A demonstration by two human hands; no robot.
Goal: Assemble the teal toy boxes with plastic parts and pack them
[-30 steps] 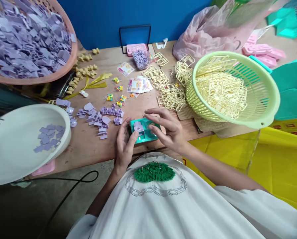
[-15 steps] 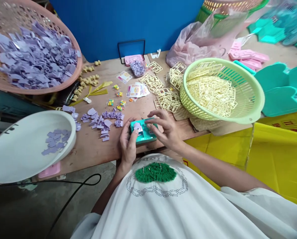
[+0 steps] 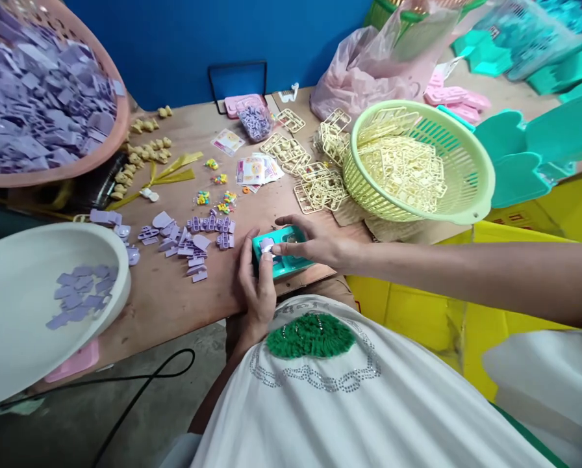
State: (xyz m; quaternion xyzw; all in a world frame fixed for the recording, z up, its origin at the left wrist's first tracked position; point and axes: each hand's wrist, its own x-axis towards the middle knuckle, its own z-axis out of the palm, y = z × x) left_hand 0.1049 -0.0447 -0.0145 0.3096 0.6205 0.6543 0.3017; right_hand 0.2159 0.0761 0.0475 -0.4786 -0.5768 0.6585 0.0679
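My left hand (image 3: 256,286) grips the left end of a small teal plastic case (image 3: 291,265) at the table's front edge. Its thumb lies on the near rim, close to a lilac plastic piece (image 3: 267,245) in the case's left compartment. My right hand (image 3: 315,244) reaches over the case from the right with fingers stretched and apart. Its thumb touches the lilac piece while the other fingers extend past the far rim. Part of the case's right side is hidden under this hand. Loose lilac parts (image 3: 201,244) lie to the left.
A white bowl (image 3: 8,260) and a pink basket (image 3: 120,140) of lilac pieces stand left. A green-yellow basket (image 3: 476,162) holds cream frames, with more frames (image 3: 320,188) beside it. Printed cards (image 3: 252,170) lie mid-table. Teal shells (image 3: 510,179) and yellow boxes (image 3: 408,292) are right.
My right hand has moved left and down, bringing its thumb onto the lilac piece. My left hand still holds the case. The camera view has shifted somewhat.
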